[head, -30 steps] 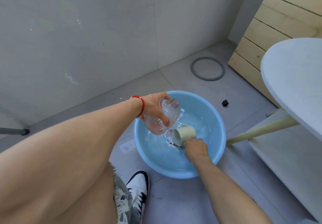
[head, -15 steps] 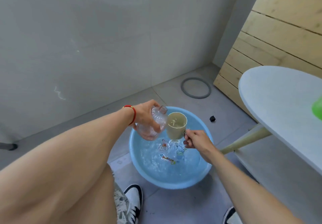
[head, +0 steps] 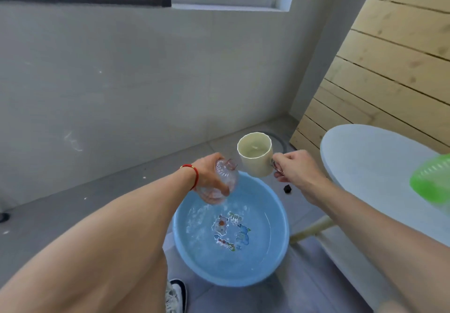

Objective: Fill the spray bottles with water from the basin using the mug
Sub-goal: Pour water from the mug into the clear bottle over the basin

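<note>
A light blue basin (head: pixel 277 247) with water in it sits on the grey floor. Above its far rim my left hand (head: pixel 209 174) grips a clear ribbed spray bottle (head: pixel 225 178) with no cap, its open neck tilted up and to the right. My right hand (head: pixel 294 171) holds a cream mug (head: pixel 255 158) by its handle, upright and close to the bottle's neck on the right. Water shows inside the mug.
A white round table (head: pixel 379 174) stands at the right with a blurred green object (head: pixel 431 181) on its edge. A small black cap (head: pixel 287 188) lies on the floor behind the basin. A grey ring lies farther back by the wooden slat wall (head: pixel 389 69). My shoe (head: pixel 176 295) is beside the basin.
My right hand lifted the mug out of the basin water up to the height of the bottle's neck. My left hand raised the bottle and turned its neck upward.
</note>
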Demonstrator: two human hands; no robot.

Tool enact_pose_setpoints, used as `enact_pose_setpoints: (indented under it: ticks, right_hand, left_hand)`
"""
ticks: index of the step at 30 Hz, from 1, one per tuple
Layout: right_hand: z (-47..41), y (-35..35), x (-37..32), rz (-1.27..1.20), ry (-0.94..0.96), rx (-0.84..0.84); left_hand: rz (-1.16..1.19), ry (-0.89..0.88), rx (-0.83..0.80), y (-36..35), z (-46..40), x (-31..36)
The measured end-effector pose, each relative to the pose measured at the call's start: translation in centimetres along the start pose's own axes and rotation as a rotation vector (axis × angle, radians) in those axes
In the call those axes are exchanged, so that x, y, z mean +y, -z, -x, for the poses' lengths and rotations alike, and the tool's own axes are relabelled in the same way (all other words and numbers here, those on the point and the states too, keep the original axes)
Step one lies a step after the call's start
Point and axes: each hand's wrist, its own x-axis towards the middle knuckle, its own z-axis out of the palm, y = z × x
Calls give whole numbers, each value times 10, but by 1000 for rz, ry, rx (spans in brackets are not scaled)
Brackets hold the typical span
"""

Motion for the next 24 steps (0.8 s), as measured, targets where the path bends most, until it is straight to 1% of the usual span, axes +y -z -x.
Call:
enact_pose_setpoints:
  ticks: [6,15,24]
  right_hand:
    - [3,-6,-2,120,48,76]
    - [9,-1,-6,350,201,153]
    - [7,0,-3,404,240,155]
  left_hand:
    - [9,27,-23,-4,0,5]
    - [9,66,-30,-8,-4,8]
    - [-20,99,-67,-10,-4,11]
